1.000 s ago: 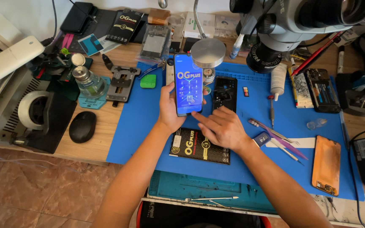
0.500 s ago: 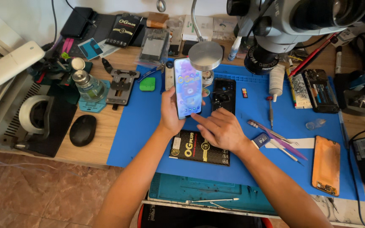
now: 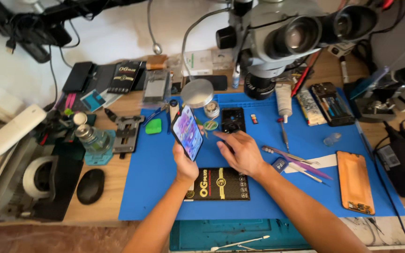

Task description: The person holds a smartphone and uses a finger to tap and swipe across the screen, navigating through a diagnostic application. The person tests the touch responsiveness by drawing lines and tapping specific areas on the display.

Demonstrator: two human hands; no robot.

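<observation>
Overhead, the head view shows a blue mat covering the middle of the bench. The left hand is closed around the lower end of a smartphone and holds it clear of the mat, just in front of a round metal tin. The right hand is open, fingers loosely spread, index finger extended toward the phone's right edge; contact cannot be confirmed.

The smartphone is a thin, rigid slab with a lit glass face. It is judged light, smooth enough to slip, and fragile at the screen; the narrow side edges are the safest grip surfaces, as the left hand uses them. Its long axis runs from the palm up and away toward the far-left, and the screen is tilted to face right and toward the wearer.

A black flat box lies on the mat beneath both wrists. Tweezers and an orange phone panel lie to the right.
</observation>
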